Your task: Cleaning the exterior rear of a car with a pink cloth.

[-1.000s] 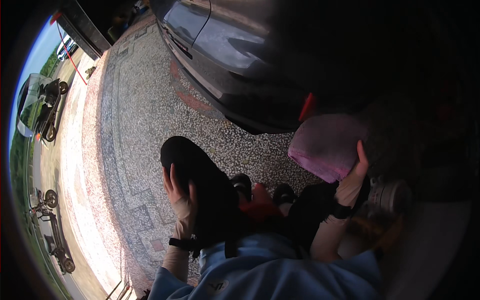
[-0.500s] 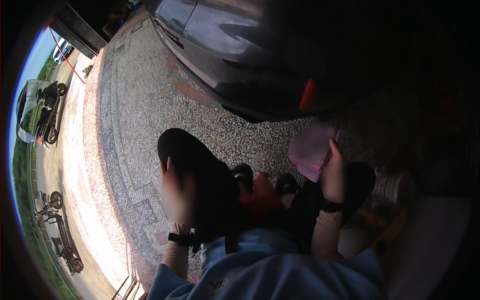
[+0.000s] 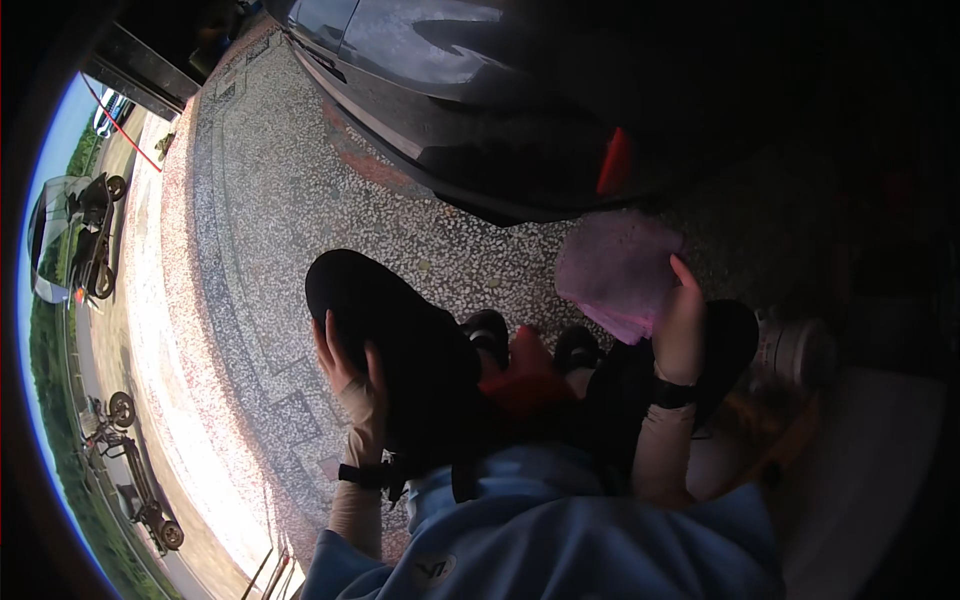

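Left hand (image 3: 350,375) wrapped over the edge of a large black rounded pad (image 3: 395,345), fingers (image 3: 331,335) curled against its rim. Right hand (image 3: 680,320) pinching a crumpled pink cloth (image 3: 615,268), held just above the fingertips, near a dark car bumper (image 3: 500,170). Speckled pebble pavement (image 3: 260,210) beyond the left fingers.

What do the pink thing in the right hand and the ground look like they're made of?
Pink cloth: seemingly soft, matte fabric, since it drapes limp from the right hand. Ground: apparently pebble-washed concrete, rough and speckled, with darker inlaid border lines.
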